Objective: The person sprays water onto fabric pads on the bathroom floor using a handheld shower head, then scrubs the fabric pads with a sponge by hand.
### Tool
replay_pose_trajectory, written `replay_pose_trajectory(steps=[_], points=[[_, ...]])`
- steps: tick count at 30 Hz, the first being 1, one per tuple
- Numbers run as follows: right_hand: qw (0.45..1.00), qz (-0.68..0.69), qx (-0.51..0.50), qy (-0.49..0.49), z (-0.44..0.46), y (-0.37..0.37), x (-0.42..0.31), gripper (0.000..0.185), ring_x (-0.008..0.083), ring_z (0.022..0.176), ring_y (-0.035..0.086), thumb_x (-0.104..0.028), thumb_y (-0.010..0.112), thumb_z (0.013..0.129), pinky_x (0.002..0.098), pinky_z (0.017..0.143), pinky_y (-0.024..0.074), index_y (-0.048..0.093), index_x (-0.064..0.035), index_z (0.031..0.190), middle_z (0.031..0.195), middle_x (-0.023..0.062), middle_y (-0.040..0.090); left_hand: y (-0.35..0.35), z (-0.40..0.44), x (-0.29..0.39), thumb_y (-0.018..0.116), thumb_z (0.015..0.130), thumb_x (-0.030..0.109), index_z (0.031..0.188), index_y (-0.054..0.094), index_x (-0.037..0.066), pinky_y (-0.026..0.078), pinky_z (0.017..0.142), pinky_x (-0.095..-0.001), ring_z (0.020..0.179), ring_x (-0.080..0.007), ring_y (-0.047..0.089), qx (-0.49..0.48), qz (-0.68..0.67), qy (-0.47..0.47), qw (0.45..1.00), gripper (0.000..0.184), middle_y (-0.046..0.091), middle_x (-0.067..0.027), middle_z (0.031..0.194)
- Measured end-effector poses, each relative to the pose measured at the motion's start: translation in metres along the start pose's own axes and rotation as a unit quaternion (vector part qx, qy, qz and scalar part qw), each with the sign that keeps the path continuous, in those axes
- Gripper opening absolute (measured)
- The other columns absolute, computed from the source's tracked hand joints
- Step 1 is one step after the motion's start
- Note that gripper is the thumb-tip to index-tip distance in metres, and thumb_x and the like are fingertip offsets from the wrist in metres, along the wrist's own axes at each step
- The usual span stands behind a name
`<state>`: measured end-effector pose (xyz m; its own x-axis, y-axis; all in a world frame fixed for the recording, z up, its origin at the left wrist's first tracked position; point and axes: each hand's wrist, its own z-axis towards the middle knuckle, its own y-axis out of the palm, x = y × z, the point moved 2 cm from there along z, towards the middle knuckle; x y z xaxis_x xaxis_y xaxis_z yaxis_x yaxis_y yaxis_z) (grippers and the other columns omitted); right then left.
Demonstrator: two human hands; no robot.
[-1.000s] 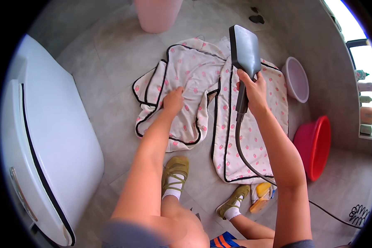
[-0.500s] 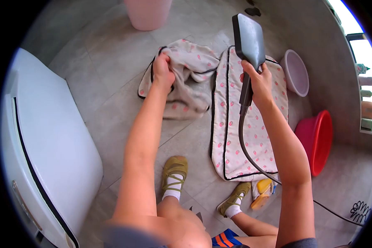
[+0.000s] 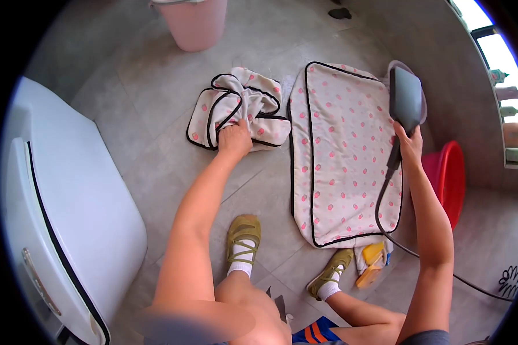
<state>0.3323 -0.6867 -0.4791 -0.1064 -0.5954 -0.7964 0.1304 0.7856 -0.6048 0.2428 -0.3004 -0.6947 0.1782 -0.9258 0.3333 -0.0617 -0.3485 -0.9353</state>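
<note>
My left hand is closed on the near edge of a bunched white cloth with pink prints and black piping, which lies folded over itself on the floor. In my right hand is the handle of a grey, flat-headed shower head, held up at the right with its dark hose hanging down. Between the two hands a larger cloth of the same pattern lies spread flat on the tiles. The shower head covers part of a pale basin.
A pink bucket stands at the top. At the right are a red basin and bottles on a ledge. A white appliance fills the left side. Yellow items lie beside my foot.
The smaller cloth, spread out a second ago, is now bunched up. My left hand has come back down from its far edge. My right hand has moved the shower head right, off the larger cloth.
</note>
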Motion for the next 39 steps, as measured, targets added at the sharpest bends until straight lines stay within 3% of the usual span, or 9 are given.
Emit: replay_pose_trajectory(steps=[3, 7, 11, 17, 24, 27, 32, 35, 39], points=[[0.998, 0.019, -0.025, 0.055, -0.007, -0.044, 0.041, 0.034, 0.011, 0.063, 0.057, -0.021, 0.07, 0.086, 0.0266, 0.057, 0.0471, 0.053, -0.0036, 0.109, 0.078, 0.0023, 0.058, 0.015, -0.013, 0.007, 0.059, 0.082, 0.019, 0.107, 0.057, 0.0, 0.04, 0.1, -0.0461, 0.108, -0.034, 0.056, -0.008, 0.024, 0.03, 0.999, 0.031, 0.061, -0.0205, 0.109], [0.994, 0.06, -0.031, 0.084, -0.041, -0.086, 0.081, 0.031, 0.0111, 0.063, 0.057, -0.02, 0.069, 0.087, 0.0264, 0.058, 0.0466, 0.052, -0.0045, 0.108, 0.077, 0.0013, 0.056, -0.004, -0.053, 0.05, 0.066, 0.08, 0.023, 0.124, 0.051, -0.002, 0.033, 0.107, -0.0462, 0.12, -0.035, 0.047, 0.073, 0.117, 0.11, 0.984, 0.053, 0.05, -0.0226, 0.125], [0.991, 0.108, 0.024, 0.072, -0.06, -0.095, 0.098, 0.028, 0.0104, 0.063, 0.057, -0.019, 0.068, 0.088, 0.0255, 0.056, 0.046, 0.052, -0.0051, 0.105, 0.077, 0.0015, 0.057, 0.003, -0.042, 0.119, 0.076, 0.074, 0.033, 0.133, 0.044, -0.003, 0.033, 0.108, -0.0473, 0.124, -0.0389, 0.043, 0.043, -0.022, 0.177, 0.983, 0.075, 0.045, -0.0228, 0.132], [0.97, 0.205, 0.027, 0.127, -0.062, -0.079, 0.126, 0.04, 0.0104, 0.063, 0.058, -0.024, 0.072, 0.084, 0.0264, 0.056, 0.0462, 0.05, -0.0064, 0.113, 0.076, 0.0024, 0.058, 0.068, 0.005, 0.226, 0.081, 0.07, 0.043, 0.143, 0.025, 0.0, 0.04, 0.102, -0.0421, 0.124, -0.0401, 0.045, -0.164, -0.093, -0.105, 0.976, 0.101, 0.045, -0.029, 0.131], [0.959, 0.256, 0.0, 0.124, -0.056, -0.076, 0.132, 0.045, 0.0103, 0.06, 0.057, -0.023, 0.072, 0.082, 0.0261, 0.056, 0.0456, 0.047, -0.0052, 0.116, 0.074, 0.0026, 0.059, 0.124, 0.015, 0.237, 0.062, 0.075, 0.0, 0.124, 0.036, 0.008, 0.048, 0.085, -0.05, 0.095, -0.0487, 0.061, 0.027, -0.224, -0.109, 0.968, 0.056, 0.063, -0.03, 0.097], [0.958, 0.268, -0.012, 0.103, -0.059, -0.085, 0.125, 0.033, 0.0092, 0.062, 0.056, -0.022, 0.07, 0.086, 0.025, 0.057, 0.0455, 0.05, -0.0056, 0.107, 0.077, 0.0006, 0.056, 0.088, 0.06, 0.199, 0.059, 0.074, -0.004, 0.118, 0.046, 0.007, 0.047, 0.084, -0.0488, 0.097, -0.0456, 0.06, 0.133, -0.222, 0.06, 0.964, 0.046, 0.064, -0.0243, 0.102], [0.954, 0.277, -0.035, 0.107, -0.06, -0.093, 0.137, 0.046, 0.0093, 0.064, 0.057, -0.026, 0.073, 0.085, 0.0262, 0.059, 0.0468, 0.048, -0.0051, 0.117, 0.079, 0.0013, 0.06, 0.001, 0.143, 0.123, 0.066, 0.076, 0.009, 0.124, 0.054, 0.006, 0.043, 0.094, -0.0436, 0.113, -0.0392, 0.053, 0.111, -0.023, -0.068, 0.991, 0.05, 0.054, -0.0251, 0.122], [0.959, 0.266, -0.042, 0.083, -0.06, -0.095, 0.142, 0.046, 0.0087, 0.064, 0.056, -0.025, 0.072, 0.085, 0.0262, 0.058, 0.047, 0.048, -0.0046, 0.119, 0.079, 0.0012, 0.06, -0.009, 0.126, 0.121, 0.066, 0.08, 0.019, 0.13, 0.052, 0.005, 0.035, 0.104, -0.0494, 0.126, -0.0381, 0.043, 0.185, 0.198, 0.073, 0.96, 0.054, 0.045, -0.0284, 0.134], [0.959, 0.265, -0.041, 0.092, -0.059, -0.084, 0.142, 0.045, 0.0083, 0.063, 0.056, -0.022, 0.071, 0.086, 0.0256, 0.057, 0.0467, 0.048, -0.0043, 0.12, 0.079, 0.001, 0.061, 0.067, 0.043, 0.181, 0.055, 0.09, 0.04, 0.139, 0.045, 0.006, 0.022, 0.111, -0.0577, 0.14, -0.0383, 0.028, 0.059, 0.144, 0.248, 0.956, 0.061, 0.03, -0.0229, 0.151]])
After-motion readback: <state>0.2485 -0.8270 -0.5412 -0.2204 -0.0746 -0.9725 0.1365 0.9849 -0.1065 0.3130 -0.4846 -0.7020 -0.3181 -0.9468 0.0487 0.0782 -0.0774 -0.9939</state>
